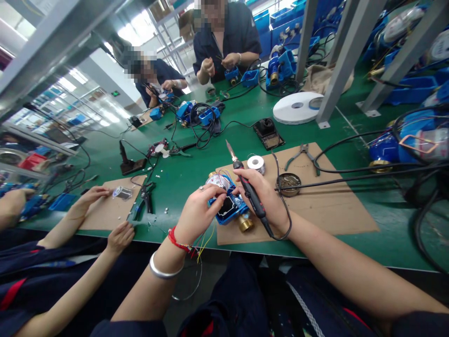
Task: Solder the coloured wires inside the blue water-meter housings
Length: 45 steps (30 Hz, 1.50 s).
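A blue meter body [229,214] with a brass fitting [245,223] lies on a brown cardboard sheet [333,213]. My left hand [200,208] is at its left side, fingers pinched together over the open housing; whatever they hold is too small to make out. In my right hand [264,196] is a black soldering iron [251,195], its metal tip pointing up and away from the meter. The fingertips of my right hand are near the meter's upper right edge. Thin red wires [221,178] show at the meter's back.
A solder roll [256,164], a round tin [289,184], pliers [303,157] and an iron stand [268,133] lie beyond my right hand. Black cables cross the right side. A co-worker's hands [121,235] are at the left; two people sit opposite. Metal posts [338,70] rise at the right.
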Each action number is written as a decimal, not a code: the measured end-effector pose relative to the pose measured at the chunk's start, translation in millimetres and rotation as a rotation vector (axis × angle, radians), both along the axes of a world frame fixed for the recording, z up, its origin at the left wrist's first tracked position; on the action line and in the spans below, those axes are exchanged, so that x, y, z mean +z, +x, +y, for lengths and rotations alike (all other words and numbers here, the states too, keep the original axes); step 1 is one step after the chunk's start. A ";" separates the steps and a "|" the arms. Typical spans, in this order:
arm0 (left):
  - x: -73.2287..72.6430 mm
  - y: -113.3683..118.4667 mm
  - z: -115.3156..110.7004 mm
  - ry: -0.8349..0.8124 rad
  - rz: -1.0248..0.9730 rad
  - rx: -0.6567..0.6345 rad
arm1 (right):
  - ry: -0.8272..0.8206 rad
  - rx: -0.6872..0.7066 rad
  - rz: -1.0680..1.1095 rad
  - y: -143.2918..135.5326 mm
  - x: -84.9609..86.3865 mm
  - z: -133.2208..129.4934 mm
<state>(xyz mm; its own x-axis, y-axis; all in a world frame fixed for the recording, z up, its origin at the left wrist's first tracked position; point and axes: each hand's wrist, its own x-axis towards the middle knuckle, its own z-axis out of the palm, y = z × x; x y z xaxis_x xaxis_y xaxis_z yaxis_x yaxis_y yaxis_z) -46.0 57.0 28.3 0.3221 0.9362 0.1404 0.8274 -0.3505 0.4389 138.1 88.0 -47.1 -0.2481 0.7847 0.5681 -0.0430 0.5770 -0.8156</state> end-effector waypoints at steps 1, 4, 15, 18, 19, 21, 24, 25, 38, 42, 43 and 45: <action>0.1 3.2 1.2 -0.020 0.021 0.017 | -0.002 -0.009 0.011 0.5 0.4 -0.1; 1.2 11.9 3.9 -0.076 0.104 0.046 | 0.013 -0.043 0.035 2.0 0.5 -0.4; -9.7 38.0 2.2 0.026 0.410 0.114 | 0.043 -0.017 0.048 4.0 -3.3 4.9; -16.3 47.8 2.3 0.109 0.488 0.186 | -0.009 -0.053 0.091 3.7 -5.1 6.5; -18.2 51.5 3.0 0.129 0.510 0.214 | -0.021 -0.058 0.104 3.9 -5.1 6.6; -20.7 58.1 4.7 0.161 0.542 0.252 | -0.035 -0.062 0.120 4.5 -4.3 6.1; -17.4 61.4 0.6 0.207 0.582 0.293 | -0.036 -0.057 0.172 5.8 -2.3 4.8; -13.9 60.1 -4.0 0.229 0.589 0.314 | -0.034 -0.059 0.195 6.1 -1.6 4.4; -16.3 49.9 -19.8 0.259 0.164 0.238 | 0.065 -0.079 0.220 12.1 6.6 3.3; -34.6 57.7 -11.4 0.369 0.165 0.159 | 0.042 -0.145 0.206 10.9 2.5 5.4; -36.7 58.3 -10.7 0.392 0.174 0.162 | 0.038 -0.158 0.202 10.4 1.4 5.8; -38.6 58.8 -9.8 0.416 0.190 0.178 | 0.037 -0.169 0.195 9.5 0.0 6.3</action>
